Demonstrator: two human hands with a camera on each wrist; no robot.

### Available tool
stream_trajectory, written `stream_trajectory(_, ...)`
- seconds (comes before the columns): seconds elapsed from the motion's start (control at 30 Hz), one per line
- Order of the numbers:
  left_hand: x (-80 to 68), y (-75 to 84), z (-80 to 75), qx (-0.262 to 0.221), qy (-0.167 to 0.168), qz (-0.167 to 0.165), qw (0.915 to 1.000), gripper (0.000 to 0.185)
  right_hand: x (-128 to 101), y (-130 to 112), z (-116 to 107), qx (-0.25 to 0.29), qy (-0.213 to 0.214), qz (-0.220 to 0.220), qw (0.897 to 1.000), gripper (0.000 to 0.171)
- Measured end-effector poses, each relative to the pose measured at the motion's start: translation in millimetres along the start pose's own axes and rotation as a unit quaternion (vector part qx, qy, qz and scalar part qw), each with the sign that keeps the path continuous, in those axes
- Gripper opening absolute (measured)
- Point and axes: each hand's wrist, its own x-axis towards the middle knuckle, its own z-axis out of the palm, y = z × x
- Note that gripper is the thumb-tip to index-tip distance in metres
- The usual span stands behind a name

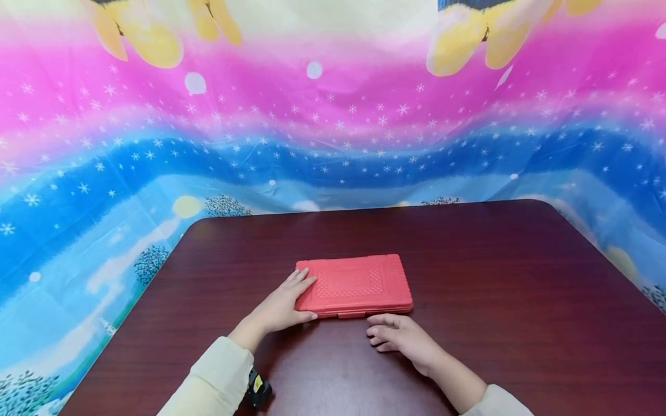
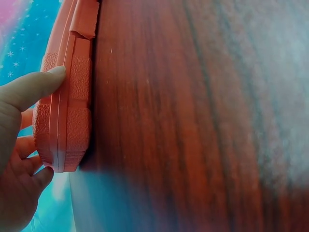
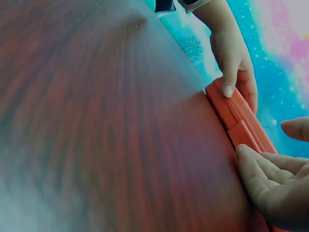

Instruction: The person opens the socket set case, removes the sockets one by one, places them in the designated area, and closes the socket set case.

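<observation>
A closed red plastic case (image 1: 359, 283) lies flat on the table, its lid textured and its latch side toward me. My left hand (image 1: 278, 303) holds its left end, the thumb on the front edge and the fingers spread over the left side and lid. The left wrist view shows that thumb (image 2: 41, 87) against the seam of the case (image 2: 79, 92). My right hand (image 1: 403, 341) is just in front of the case, fingers loosely bent and thumb apart. In the right wrist view its fingertips (image 3: 244, 152) are right at the front latch (image 3: 242, 135).
The dark reddish wooden table (image 1: 494, 289) has rounded far corners. Behind and beside it hangs a pink and blue curtain (image 1: 333, 127) printed with snowflakes. A black device (image 1: 257, 388) is at my left wrist.
</observation>
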Motion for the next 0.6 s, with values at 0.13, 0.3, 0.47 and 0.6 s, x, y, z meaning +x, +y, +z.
stream_trajectory(0.13, 0.0, 0.4, -0.8, 0.0, 0.0, -0.001, 1.0, 0.074, 4, 3, 3, 0.046, -0.006, 0.023, 0.999, 0.051)
stream_trajectory(0.3, 0.5, -0.7, -1.5, -0.005, -0.004, -0.001, 1.0, 0.075, 8, 1, 11, 0.093, 0.013, 0.046, 0.995, 0.057)
stream_trajectory(0.47, 0.2, -0.9, -2.2, -0.006, -0.001, 0.002, 1.0, 0.076, 13, -1, 24, 0.128, 0.047, 0.052, 0.989, 0.051)
stream_trajectory(0.6, 0.0, -0.8, -2.3, 0.003, 0.008, 0.008, 0.9999, 0.075, 15, -3, 35, 0.172, 0.087, 0.052, 0.98, 0.041)
